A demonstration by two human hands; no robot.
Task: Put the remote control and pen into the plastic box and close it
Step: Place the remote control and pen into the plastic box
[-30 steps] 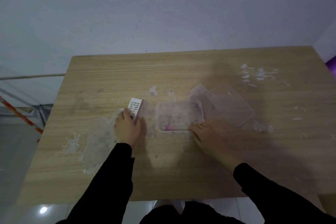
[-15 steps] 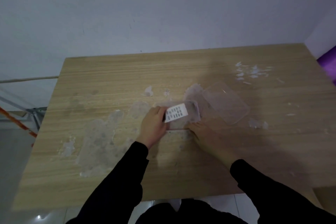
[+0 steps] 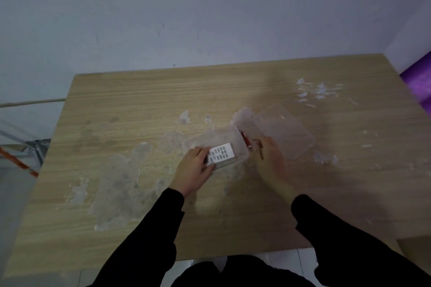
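Near the counter's middle, the left hand (image 3: pixel 193 170) is gripping the white rectangular remote control (image 3: pixel 221 153) by its near end inside the clear plastic box (image 3: pixel 240 145) — light, stiff, probably slick — while the right hand's (image 3: pixel 271 158) grip is pinching a red pen (image 3: pixel 246 140) at the box's right rim.

I see a worn wooden table (image 3: pixel 140 105) with white scuffs (image 3: pixel 121 184) (left of the fingers), a purple thing (image 3: pixel 419 81) far right, and a grey wall (image 3: pixel 186 7) beyond.

Wooden table (image 3: pixel 140 105): plastic box (image 3: pixel 198 142), lid (image 3: pixel 289 128).
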